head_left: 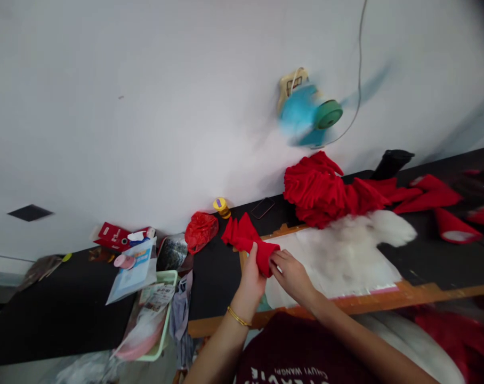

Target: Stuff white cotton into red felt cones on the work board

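Note:
A red fabric tube (268, 256) is held above the near edge of the table, with more red fabric (242, 230) bunched just beyond it. My left hand (253, 272) is closed around its left side. At the right end of the tube, my right hand (289, 271) has its fingers bent against the rim; its fingertips are partly hidden there. Fluffy white stuffing (349, 253) lies to the right of my hands on a white sheet (280, 293). A large heap of red fabric pieces (316, 189) sits behind the stuffing.
Red cones (452, 226) lie at the far right, one showing white at its end. A black container (392, 162), a phone (263, 208), a yellow jar (222, 207) and a red plastic bag (201, 232) line the wall side. A blue fan (301, 114) hangs above. A green-rimmed basket (164, 325) stands left.

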Tool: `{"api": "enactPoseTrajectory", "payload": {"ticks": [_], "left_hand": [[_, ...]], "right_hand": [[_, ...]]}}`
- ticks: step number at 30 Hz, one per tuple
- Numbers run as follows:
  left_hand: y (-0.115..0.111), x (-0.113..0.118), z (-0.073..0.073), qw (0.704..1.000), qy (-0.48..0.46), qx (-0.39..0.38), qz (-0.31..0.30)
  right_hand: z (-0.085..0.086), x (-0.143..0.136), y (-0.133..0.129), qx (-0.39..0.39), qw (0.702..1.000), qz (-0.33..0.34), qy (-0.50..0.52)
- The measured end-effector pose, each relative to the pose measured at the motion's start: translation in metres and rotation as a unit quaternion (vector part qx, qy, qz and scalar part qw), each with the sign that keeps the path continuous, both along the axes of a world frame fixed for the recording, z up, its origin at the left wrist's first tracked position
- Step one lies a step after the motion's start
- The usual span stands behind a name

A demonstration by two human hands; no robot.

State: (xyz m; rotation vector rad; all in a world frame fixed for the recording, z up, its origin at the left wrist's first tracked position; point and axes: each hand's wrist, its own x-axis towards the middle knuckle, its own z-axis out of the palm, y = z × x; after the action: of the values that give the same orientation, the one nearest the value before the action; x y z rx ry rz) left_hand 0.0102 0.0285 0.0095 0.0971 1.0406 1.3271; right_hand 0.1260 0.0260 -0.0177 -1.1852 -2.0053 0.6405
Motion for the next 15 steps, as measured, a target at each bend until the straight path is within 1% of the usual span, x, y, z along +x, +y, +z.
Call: {"api": "enactPoseTrajectory", "payload": {"ticks": [2, 5, 8, 10, 12, 15], "left_hand": [[0.0, -0.003, 0.0, 1.0, 0.0, -0.01, -0.011], [0.0, -0.006, -0.003, 1.0, 0.002, -0.016, -0.02], [-0.002, -0.004, -0.005, 0.998, 0.053, 0.033, 0.001], [-0.005, 0.001, -0.005, 0.99, 0.118, 0.079, 0.018], [-0.008, 0.006, -0.003, 0.977, 0.182, 0.108, 0.018], [-0.012, 0.011, 0.0, 0.964, 0.237, 0.122, 0.004]], "right_hand": [[0.001, 0.003, 0.0, -0.029, 1.0, -0.004, 0.011], [0.005, 0.011, -0.001, -0.099, 0.992, -0.019, 0.077], [0.011, 0.015, -0.002, -0.144, 0.979, -0.036, 0.138], [0.014, 0.013, -0.001, -0.174, 0.968, -0.022, 0.181], [0.015, 0.008, -0.001, -0.227, 0.94, 0.003, 0.255], [0.012, 0.001, -0.001, -0.319, 0.866, 0.006, 0.384]]}}
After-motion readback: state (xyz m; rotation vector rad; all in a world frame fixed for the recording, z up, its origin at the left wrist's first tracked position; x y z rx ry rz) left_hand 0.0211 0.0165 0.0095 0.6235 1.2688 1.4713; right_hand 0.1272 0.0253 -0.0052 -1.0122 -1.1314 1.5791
